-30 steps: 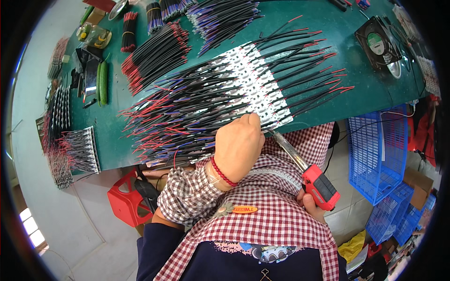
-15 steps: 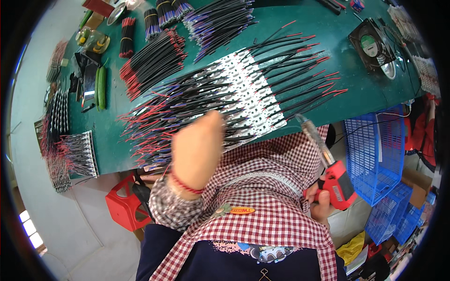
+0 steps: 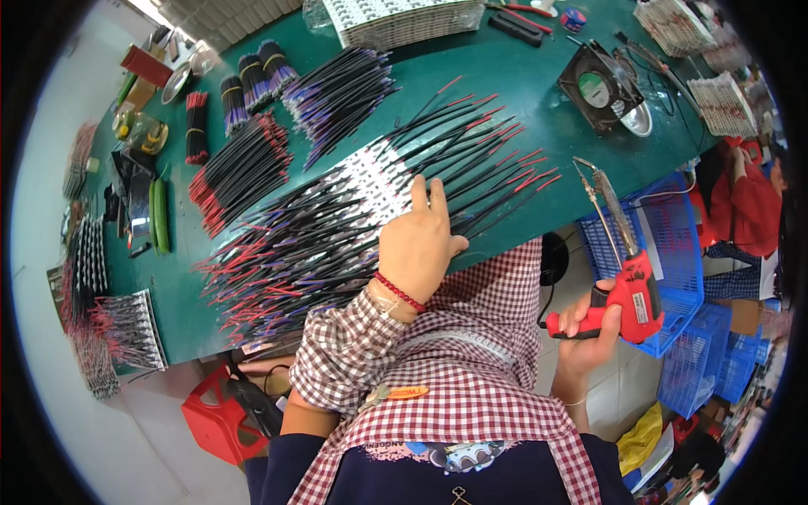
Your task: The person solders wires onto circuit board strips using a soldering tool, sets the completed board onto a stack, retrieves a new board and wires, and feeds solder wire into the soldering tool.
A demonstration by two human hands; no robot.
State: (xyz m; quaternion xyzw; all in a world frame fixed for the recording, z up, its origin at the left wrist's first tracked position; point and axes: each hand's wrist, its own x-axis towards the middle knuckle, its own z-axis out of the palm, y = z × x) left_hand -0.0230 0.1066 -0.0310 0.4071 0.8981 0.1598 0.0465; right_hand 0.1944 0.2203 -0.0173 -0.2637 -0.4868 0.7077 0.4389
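Observation:
My left hand (image 3: 418,248) lies palm down with fingers spread over the near right end of a white circuit board panel (image 3: 369,178). Rows of black wires (image 3: 295,240) with red and purple ends stick out from both sides of the panel. Whether the palm presses the board or only the wires is hidden. Off the table's near edge, my right hand (image 3: 592,335) is wrapped round the handle of a red soldering gun (image 3: 633,299). Its metal tip and thin feed tube point up, apart from the boards.
Bundles of black wires (image 3: 244,168) lie behind the panel on the green table (image 3: 497,244). A square fan (image 3: 599,88) and a metal dish (image 3: 637,120) stand at the right. Stacked boards (image 3: 404,23) sit at the back. Blue baskets (image 3: 680,252) stand below the right edge.
My left hand has moved right from the left-side wires, and its fingers have spread. The soldering gun has come up and away from the panel's near right corner. The view has shifted.

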